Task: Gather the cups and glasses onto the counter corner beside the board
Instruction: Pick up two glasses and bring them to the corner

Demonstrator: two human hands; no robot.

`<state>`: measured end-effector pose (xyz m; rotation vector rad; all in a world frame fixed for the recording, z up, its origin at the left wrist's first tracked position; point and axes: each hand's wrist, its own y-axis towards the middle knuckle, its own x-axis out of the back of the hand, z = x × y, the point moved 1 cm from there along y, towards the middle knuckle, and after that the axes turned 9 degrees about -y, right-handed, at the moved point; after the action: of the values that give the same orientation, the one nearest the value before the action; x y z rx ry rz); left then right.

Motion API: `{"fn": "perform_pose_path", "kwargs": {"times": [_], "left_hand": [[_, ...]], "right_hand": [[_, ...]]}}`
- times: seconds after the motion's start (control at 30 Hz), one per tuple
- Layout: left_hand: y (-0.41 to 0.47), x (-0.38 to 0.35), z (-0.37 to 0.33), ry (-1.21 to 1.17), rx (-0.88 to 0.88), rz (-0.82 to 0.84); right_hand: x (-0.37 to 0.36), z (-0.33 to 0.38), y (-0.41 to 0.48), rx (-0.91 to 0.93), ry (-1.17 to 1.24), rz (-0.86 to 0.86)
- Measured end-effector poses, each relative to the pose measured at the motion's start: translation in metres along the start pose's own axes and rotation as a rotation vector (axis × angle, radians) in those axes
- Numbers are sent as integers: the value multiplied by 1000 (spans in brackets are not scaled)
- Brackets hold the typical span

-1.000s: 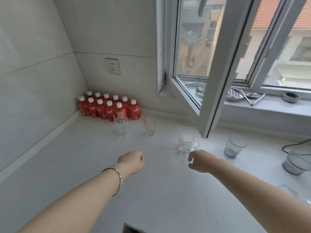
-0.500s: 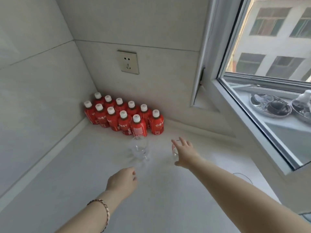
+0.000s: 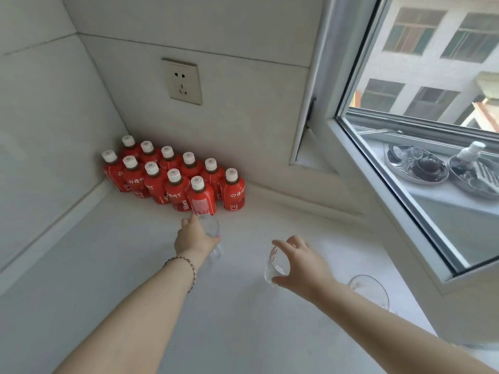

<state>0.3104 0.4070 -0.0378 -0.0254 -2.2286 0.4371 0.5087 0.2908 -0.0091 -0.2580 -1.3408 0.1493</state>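
i have my left hand (image 3: 195, 236) wrapped around a clear glass (image 3: 212, 228) near the counter's (image 3: 108, 265) far corner, just in front of the red bottles (image 3: 175, 179). my right hand (image 3: 302, 265) has its grip clamped on a small measuring cup (image 3: 274, 267), tilted. another glass (image 3: 370, 291) stands by the window-side edge.

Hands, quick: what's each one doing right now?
Left hand: closed around a clear glass.
Right hand: closed on a small glass with red markings.
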Motion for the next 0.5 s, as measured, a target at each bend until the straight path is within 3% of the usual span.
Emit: {"fn": "perform_pose_path", "kwargs": {"times": [0.2, 0.5], "left_hand": [[-56, 12, 16, 155, -233, 104], [-215, 51, 76, 33, -298, 97]], "right_hand": [[16, 6, -47, 14, -26, -21], [29, 39, -144, 112, -98, -15]]}}
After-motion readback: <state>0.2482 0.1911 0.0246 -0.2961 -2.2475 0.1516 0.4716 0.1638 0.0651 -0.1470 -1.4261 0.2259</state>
